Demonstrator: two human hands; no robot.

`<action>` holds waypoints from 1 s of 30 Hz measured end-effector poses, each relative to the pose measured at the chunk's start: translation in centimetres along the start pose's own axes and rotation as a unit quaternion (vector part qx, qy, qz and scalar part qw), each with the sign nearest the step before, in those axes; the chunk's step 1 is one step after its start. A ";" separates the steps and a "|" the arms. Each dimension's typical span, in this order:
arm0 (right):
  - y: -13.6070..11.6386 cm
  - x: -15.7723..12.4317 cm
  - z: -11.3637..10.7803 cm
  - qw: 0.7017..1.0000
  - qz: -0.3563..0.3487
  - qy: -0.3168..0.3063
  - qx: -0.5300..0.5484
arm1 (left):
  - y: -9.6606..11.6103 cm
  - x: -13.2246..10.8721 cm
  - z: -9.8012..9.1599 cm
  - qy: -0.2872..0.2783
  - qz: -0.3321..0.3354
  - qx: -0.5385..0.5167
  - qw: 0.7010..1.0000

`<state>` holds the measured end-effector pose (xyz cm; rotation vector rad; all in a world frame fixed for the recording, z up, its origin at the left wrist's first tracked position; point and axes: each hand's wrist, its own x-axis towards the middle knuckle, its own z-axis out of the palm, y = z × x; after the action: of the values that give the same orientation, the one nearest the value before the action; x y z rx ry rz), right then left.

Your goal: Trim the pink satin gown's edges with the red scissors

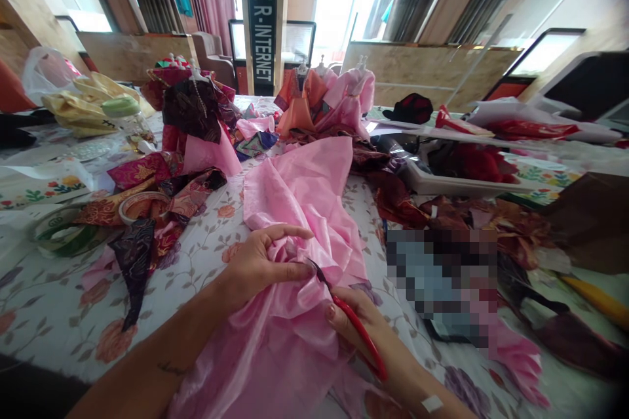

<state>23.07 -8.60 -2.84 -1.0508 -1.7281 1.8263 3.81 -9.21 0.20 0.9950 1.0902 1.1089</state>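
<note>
Worktop [59, 314] under a floral cloth, heaped with fabric. At the far end, three small dresses on stands look finished: dark brocade [191, 111], orange [299, 104], pink [348, 101]. The long pink satin piece [295, 209] lies along the middle of the worktop, running from the far heap down past my hands and over the near edge. No finished cut shows in it; I can't tell how much is cut. Containers: a glass jar [122, 117] with a green lid, contents unclear, and a white tray [466, 186] holding red cloth [476, 166]. My left hand [260, 261] grips bunched satin. My right hand [354, 320] is closed on red-handled scissors [358, 340], blades at the fold.
</note>
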 end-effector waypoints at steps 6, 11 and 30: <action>0.0 0.0 -0.1 1.000 -0.016 0.003 0.019 | 0.2 -0.1 0.1 -0.003 -0.012 -0.010 1.000; -0.8 -0.1 0.2 0.999 -0.009 -0.013 0.038 | 0.1 0.0 -0.1 0.014 -0.008 -0.013 1.000; -1.7 0.1 -2.7 0.995 -0.096 0.002 -0.005 | 0.4 0.7 -1.3 0.092 0.012 -0.190 0.977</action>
<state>24.72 -6.48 -1.09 -0.8579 -1.7725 1.6965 2.50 -8.33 0.25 0.6127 0.9634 1.3895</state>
